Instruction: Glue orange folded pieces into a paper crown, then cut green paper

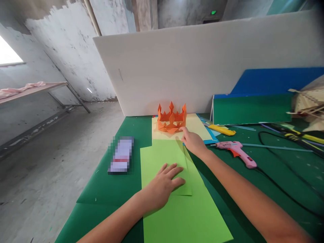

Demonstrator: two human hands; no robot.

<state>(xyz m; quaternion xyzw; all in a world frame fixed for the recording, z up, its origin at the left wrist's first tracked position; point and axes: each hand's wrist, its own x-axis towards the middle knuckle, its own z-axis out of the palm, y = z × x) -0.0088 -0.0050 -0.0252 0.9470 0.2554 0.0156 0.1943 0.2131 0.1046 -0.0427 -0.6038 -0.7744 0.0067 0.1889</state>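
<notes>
My left hand (163, 185) lies flat with its fingers spread on a light green paper sheet (177, 216), pressing a folded flap of it. My right hand (192, 141) reaches forward to the far edge of the green paper, its fingers together and pressed on the fold line. Just beyond its fingertips stands an orange folded paper crown (172, 118) on a pale yellow sheet (196, 126). The green sheet lies on a dark green table cover (113, 189).
A pink hot glue gun (236, 152) with a black cord lies to the right, a yellow utility knife (222, 130) behind it. A blurred flat object (121, 155) lies at the left. A white board (202, 60), blue and green boards (250, 108) stand behind.
</notes>
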